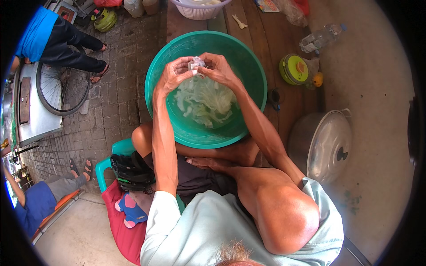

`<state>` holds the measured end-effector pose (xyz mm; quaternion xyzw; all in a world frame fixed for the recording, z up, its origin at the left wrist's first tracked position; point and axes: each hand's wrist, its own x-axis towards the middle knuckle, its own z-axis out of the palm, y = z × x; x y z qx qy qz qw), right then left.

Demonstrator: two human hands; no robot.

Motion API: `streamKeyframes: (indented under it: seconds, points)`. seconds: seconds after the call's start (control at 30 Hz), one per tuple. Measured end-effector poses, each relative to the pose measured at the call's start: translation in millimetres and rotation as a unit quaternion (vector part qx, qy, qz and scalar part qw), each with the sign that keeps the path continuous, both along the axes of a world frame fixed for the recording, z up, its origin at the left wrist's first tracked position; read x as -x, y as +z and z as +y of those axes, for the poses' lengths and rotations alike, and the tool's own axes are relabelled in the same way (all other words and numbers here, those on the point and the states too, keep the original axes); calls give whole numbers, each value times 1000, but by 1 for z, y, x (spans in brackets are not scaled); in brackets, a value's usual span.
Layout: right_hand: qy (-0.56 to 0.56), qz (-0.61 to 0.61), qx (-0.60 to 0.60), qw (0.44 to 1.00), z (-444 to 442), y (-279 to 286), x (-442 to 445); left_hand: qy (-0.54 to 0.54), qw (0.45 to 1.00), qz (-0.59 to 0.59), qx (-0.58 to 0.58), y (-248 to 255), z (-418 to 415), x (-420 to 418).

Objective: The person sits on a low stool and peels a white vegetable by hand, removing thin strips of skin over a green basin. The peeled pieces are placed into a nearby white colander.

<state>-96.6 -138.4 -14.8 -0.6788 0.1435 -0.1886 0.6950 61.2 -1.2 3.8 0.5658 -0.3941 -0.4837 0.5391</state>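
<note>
My left hand (pixel 174 73) and my right hand (pixel 217 69) meet over the far half of a round green plastic basin (pixel 256 86). Between the fingertips of both is a small crumpled piece of pale, translucent, soft material (pixel 197 62); what it is exactly I cannot tell. Below my hands, a loose heap of similar whitish-green, frilly strips (pixel 208 101) lies on the basin's bottom, seemingly in shallow water. The basin's near rim is close to my folded legs.
Beyond the basin stands a lilac plastic colander (pixel 199 10) with pale contents. On the right are a lime-green lidded container (pixel 294 69), a plastic bottle (pixel 321 38) and a large lidded aluminium pot (pixel 327 146). A person (pixel 63 43) stands beside a wheeled cart (pixel 40 103) at left; another person (pixel 43 202) sits lower left.
</note>
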Motion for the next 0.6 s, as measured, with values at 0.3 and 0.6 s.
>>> streamKeyframes:
  seconds: [0.3,0.6]
  points:
    - [-57,-29,87,994,2,5,-2,48,998,-46,-7,-24,0,-11]
    - [-132,39,304,943,13,-30,-10,293,925,-207,121,-20,-3,-14]
